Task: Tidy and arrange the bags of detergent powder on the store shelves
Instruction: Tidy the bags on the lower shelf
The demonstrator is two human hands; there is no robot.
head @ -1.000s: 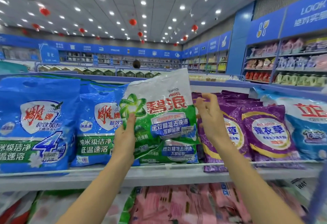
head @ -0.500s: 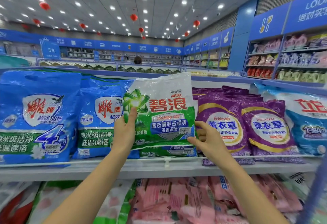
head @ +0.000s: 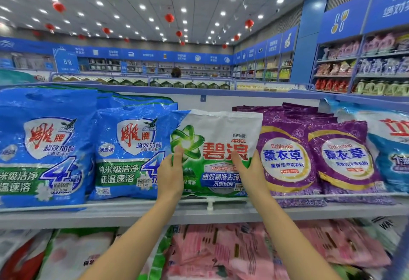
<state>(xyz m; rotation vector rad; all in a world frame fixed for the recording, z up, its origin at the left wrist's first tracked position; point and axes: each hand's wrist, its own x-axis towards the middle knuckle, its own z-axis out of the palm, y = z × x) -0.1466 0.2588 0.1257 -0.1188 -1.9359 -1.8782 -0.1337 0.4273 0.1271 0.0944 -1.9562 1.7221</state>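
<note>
- Grip: left hand (head: 171,170) & right hand (head: 251,169) each clasp green-white bag (head: 219,138) by side edges.
- It stands upright on shelf (head: 132,211); blue bags (head: 130,147) to its left, purple bags (head: 287,158) to its right.
- Looks nearly placed; letting go remains.

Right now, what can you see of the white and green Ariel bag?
The Ariel bag is glossy plastic, white at the top and green below, with a green star logo, red characters and a blue band. It stands upright on the shelf, between a blue bag and a purple bag. The left hand grips its left edge and the right hand its right edge, thumbs on the front.
</note>
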